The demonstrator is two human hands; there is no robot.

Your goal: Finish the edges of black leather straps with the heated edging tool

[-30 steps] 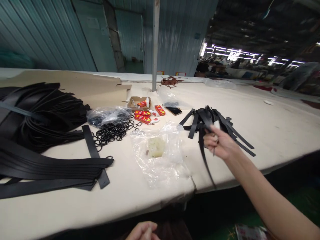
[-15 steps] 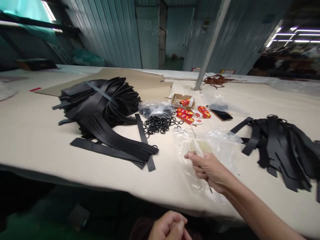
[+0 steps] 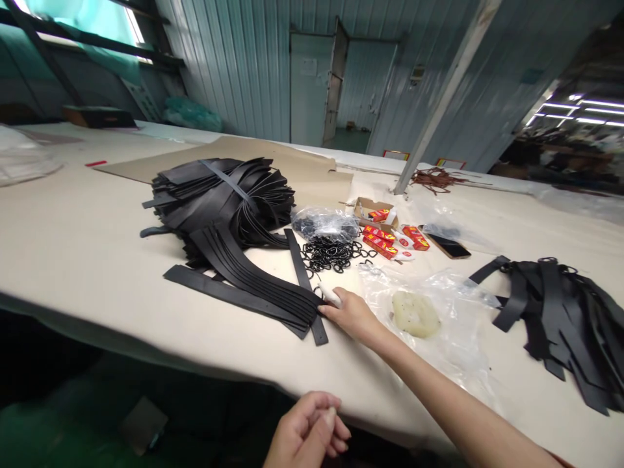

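My right hand (image 3: 355, 316) is closed round a small white tapered bottle (image 3: 330, 296), at the end of a fanned stack of black straps (image 3: 263, 286). Its fingertips are close to the strap ends and a black ring; whether they touch is unclear. One more black strap (image 3: 307, 279) lies crosswise under the stack's end. Below the table's front edge my left hand (image 3: 309, 429) is curled, thumb against the fingers; anything inside is hidden. A yellowish translucent lump (image 3: 415, 314) rests on a clear plastic bag (image 3: 453, 325), right of my right hand.
A large tied bundle of black straps (image 3: 219, 195) stands behind the stack. Black metal rings (image 3: 331, 252) are heaped beside red boxes (image 3: 379, 240) and an open carton (image 3: 363, 209). A phone (image 3: 446, 245) lies further right, near ringed straps (image 3: 560, 312). A post (image 3: 443, 97) rises at the back.
My right hand has moved left from over the plastic bag to the strap ends, still holding the white bottle. The yellowish lump is now uncovered. My left hand stays curled; the view has shifted.
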